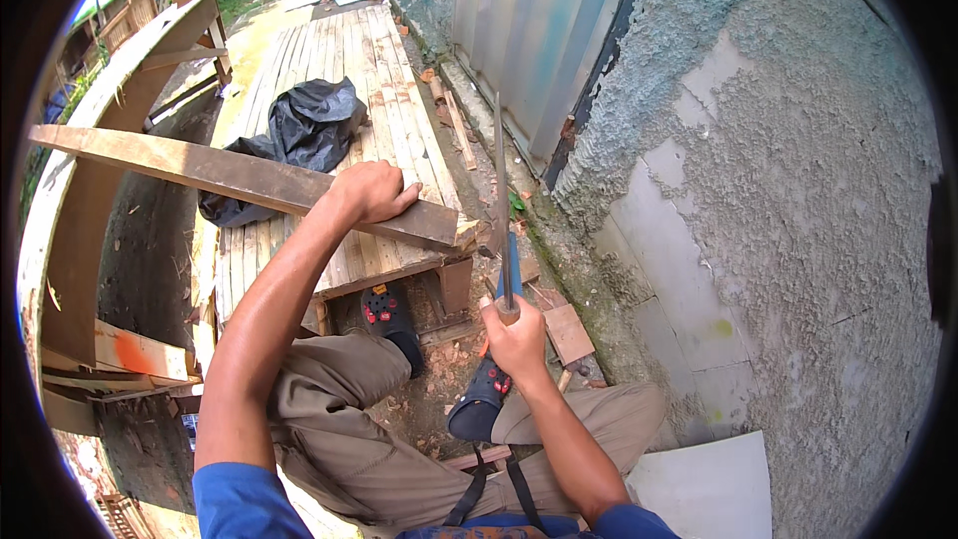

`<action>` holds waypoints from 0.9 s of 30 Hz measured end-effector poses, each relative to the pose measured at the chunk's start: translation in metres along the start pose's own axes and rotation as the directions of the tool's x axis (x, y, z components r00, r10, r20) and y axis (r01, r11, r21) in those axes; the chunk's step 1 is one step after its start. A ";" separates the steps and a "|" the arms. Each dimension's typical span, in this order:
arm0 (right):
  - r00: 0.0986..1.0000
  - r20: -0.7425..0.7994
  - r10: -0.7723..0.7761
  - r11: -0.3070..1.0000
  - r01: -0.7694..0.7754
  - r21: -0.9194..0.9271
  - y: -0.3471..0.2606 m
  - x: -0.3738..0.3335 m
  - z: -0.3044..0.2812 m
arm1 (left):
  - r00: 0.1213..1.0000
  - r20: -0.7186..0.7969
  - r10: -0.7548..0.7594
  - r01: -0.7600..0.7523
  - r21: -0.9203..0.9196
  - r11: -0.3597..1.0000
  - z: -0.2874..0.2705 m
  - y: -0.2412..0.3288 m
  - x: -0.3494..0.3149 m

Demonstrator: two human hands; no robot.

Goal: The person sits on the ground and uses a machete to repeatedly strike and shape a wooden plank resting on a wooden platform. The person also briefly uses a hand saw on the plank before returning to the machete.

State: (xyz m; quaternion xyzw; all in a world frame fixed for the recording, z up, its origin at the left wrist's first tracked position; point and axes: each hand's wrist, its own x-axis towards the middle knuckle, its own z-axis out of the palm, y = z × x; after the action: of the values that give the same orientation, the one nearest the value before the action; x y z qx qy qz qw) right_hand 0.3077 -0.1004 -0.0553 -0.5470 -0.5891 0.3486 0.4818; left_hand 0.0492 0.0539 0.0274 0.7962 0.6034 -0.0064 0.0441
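My left hand (373,192) grips a long wooden beam (235,172) near its right end, fingers curled over the top. The beam lies across the near end of a bamboo-slat bench (394,135) and reaches out to the left. My right hand (516,339) is closed round the handle of a machete (502,190). Its long blade points up and away, seen almost edge-on, to the right of the beam's end and apart from it. Below the blade, a blue strip-shaped thing (515,262) stands by my right foot, partly hidden by my hand.
A crumpled black plastic bag (309,125) lies on the bench behind the beam. A rough grey wall (788,210) and a corrugated metal sheet (544,30) rise on the right. Wood scraps (569,332) litter the ground near my feet. A curved wooden frame (75,230) stands at the left.
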 end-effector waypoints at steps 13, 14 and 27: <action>0.992 0.078 0.099 0.992 -0.092 -0.092 0.047 -0.002 -0.004 | 0.999 -0.043 0.020 -0.019 0.017 1.000 0.001 0.011 -0.003; 0.988 0.089 0.123 0.992 -0.122 -0.020 0.032 0.001 -0.007 | 0.999 -0.051 0.011 -0.010 0.030 1.000 -0.002 0.007 -0.001; 0.947 0.142 0.287 0.910 -0.316 0.267 0.031 -0.030 -0.008 | 0.955 -0.266 0.132 -0.071 0.227 0.971 0.003 0.012 -0.012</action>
State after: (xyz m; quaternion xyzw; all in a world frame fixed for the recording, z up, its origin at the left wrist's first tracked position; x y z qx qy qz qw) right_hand 0.3230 -0.1262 -0.0880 -0.5379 -0.4641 0.5271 0.4663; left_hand 0.0575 0.0389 0.0262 0.8192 0.5575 0.0430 -0.1277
